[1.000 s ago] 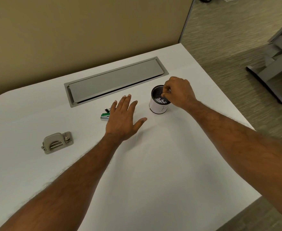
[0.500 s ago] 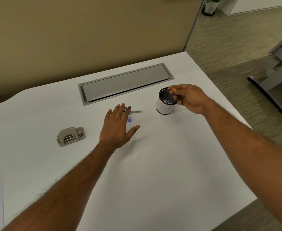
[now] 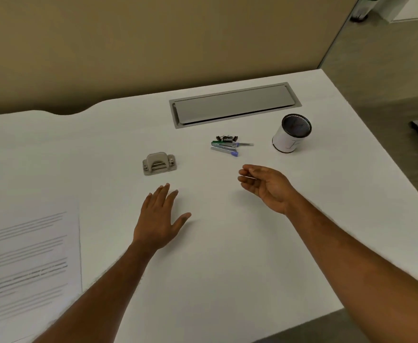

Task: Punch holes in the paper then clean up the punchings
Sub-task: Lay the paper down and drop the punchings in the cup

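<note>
A grey hole punch (image 3: 159,163) sits on the white desk (image 3: 227,268), just beyond my left hand (image 3: 159,219), which lies flat with fingers spread and holds nothing. A printed paper sheet (image 3: 34,263) lies at the desk's near left. My right hand (image 3: 264,186) hovers above the desk with loosely curled fingers, empty, well in front of a white cylindrical cup (image 3: 290,133) with a dark inside. The cup's contents cannot be made out.
A small stapler with green and blue parts (image 3: 225,147), a pen and a few binder clips (image 3: 226,138) lie between punch and cup. A grey cable hatch (image 3: 235,105) is set into the desk's far side. The desk's right edge drops to carpeted floor.
My right hand left the cup's rim and drew back toward me. My left hand slid back and left, away from the stapler. The view swung left, bringing the paper in.
</note>
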`<state>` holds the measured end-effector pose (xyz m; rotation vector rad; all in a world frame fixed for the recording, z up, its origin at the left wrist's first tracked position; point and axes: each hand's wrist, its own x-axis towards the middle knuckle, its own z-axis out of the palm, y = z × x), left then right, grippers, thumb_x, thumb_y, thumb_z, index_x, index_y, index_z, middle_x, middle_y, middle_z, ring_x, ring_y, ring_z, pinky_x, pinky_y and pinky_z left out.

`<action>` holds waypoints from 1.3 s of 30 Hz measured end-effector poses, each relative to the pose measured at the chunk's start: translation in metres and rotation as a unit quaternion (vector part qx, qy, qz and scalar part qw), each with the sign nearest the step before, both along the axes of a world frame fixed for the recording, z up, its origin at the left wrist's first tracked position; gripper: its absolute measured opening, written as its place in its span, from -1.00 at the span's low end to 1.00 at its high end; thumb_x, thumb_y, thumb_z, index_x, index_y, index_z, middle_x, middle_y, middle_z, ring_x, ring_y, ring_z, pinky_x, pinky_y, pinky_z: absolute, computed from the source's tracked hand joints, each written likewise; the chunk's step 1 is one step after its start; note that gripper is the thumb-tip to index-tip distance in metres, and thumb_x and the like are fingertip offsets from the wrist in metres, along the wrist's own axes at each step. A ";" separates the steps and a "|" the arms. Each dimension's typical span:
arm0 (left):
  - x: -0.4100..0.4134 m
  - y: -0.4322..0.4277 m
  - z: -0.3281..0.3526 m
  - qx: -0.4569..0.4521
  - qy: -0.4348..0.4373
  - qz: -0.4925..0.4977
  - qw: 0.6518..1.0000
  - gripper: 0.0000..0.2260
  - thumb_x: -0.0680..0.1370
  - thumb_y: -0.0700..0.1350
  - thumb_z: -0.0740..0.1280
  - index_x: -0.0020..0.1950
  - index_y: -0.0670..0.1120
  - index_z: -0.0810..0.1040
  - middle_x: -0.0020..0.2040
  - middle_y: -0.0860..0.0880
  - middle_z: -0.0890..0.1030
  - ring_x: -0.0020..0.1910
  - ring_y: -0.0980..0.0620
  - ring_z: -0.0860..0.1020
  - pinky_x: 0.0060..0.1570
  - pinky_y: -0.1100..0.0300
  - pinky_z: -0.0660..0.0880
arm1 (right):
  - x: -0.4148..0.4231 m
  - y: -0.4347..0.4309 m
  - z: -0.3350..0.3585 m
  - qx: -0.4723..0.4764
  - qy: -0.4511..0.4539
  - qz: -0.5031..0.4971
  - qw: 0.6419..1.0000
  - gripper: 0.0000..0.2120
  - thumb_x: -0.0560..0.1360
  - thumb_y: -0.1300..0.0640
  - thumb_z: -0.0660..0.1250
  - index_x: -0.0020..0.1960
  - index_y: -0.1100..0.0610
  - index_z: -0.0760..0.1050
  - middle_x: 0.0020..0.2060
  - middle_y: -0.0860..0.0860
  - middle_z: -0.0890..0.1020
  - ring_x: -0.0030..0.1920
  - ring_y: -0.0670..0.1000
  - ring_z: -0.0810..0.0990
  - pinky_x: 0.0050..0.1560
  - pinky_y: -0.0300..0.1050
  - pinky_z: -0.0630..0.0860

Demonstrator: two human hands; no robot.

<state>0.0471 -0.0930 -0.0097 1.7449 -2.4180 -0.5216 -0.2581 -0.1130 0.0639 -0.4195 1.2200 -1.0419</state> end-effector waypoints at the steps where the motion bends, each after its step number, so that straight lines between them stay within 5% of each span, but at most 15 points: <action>1: 0.008 0.006 -0.003 0.002 -0.003 0.005 1.000 -0.27 0.52 0.41 -0.01 0.52 -0.05 0.28 0.58 -0.10 0.20 0.57 -0.08 0.13 0.54 -0.07 0.08 | 0.009 0.004 -0.004 0.005 0.003 0.007 1.000 -0.81 0.60 0.29 0.18 0.13 0.27 0.53 -0.02 0.13 0.65 -0.02 0.08 0.65 0.08 -0.08 0.61; 8: 0.058 0.038 -0.013 0.012 -0.017 0.026 0.999 -0.28 0.53 0.39 0.01 0.54 -0.03 0.24 0.60 -0.08 0.15 0.58 -0.06 0.08 0.55 -0.04 0.02 | 0.080 0.030 -0.030 -0.002 0.162 0.070 0.984 -0.82 0.56 0.27 0.27 0.14 0.23 0.56 0.07 0.17 0.65 0.10 0.10 0.63 0.17 -0.04 0.55; 11: 0.075 0.051 -0.017 0.016 -0.013 0.028 0.999 -0.30 0.55 0.37 0.06 0.56 -0.04 0.21 0.61 -0.07 0.10 0.59 -0.04 0.03 0.55 -0.03 0.00 | 0.104 0.043 -0.045 -0.042 0.286 0.136 0.948 -0.81 0.54 0.24 0.32 0.13 0.16 0.58 0.10 0.06 0.66 0.16 0.03 0.60 0.22 -0.13 0.49; 17: 0.097 0.072 -0.027 0.020 -0.007 0.019 1.000 -0.31 0.57 0.33 0.10 0.57 -0.05 0.17 0.61 -0.08 0.07 0.60 -0.04 0.00 0.55 -0.02 -0.05 | 0.133 0.082 -0.087 -0.206 0.527 0.316 0.761 -0.52 0.54 0.01 0.32 0.42 0.12 0.38 0.44 0.03 0.38 0.48 0.02 0.28 0.47 -0.17 0.14; 21: 0.102 0.084 -0.034 0.029 -0.015 0.005 0.999 -0.31 0.57 0.32 0.10 0.59 -0.04 0.11 0.62 -0.07 0.00 0.60 -0.03 -0.06 0.55 -0.01 -0.14 | 0.149 0.107 -0.105 -0.226 0.623 0.387 0.642 -0.27 0.51 -0.33 0.03 0.54 0.06 0.11 0.57 0.04 -0.03 0.57 0.02 -0.11 0.54 0.00 -0.13; 25: 0.101 0.093 -0.039 0.032 -0.023 -0.013 0.999 -0.29 0.56 0.36 0.02 0.60 0.01 0.04 0.62 -0.06 -0.08 0.60 -0.02 -0.14 0.55 -0.05 -0.18 | 0.163 0.132 -0.118 -0.220 0.683 0.398 0.571 -0.27 0.55 -0.34 -0.02 0.57 0.00 -0.09 0.57 0.04 -0.18 0.55 0.03 -0.27 0.53 0.13 -0.21; 32: 0.087 0.097 -0.043 0.030 -0.026 -0.050 0.998 -0.30 0.56 0.37 -0.04 0.61 0.05 -0.01 0.62 -0.07 -0.15 0.59 -0.03 -0.19 0.54 -0.13 -0.18 | 0.171 0.138 -0.125 -0.228 0.699 0.378 0.563 -0.35 0.57 -0.33 -0.02 0.56 -0.11 -0.08 0.57 0.07 -0.13 0.56 0.06 -0.20 0.52 0.21 -0.13; 39: 0.078 0.094 -0.048 0.022 -0.045 -0.064 0.997 -0.33 0.57 0.35 -0.03 0.61 0.08 -0.03 0.62 -0.09 -0.12 0.60 -0.08 -0.13 0.51 -0.23 -0.14 | 0.165 0.137 -0.127 -0.240 0.660 0.354 0.618 -0.32 0.57 -0.28 0.06 0.57 -0.01 -0.04 0.58 0.00 -0.08 0.56 -0.03 -0.19 0.54 0.15 -0.14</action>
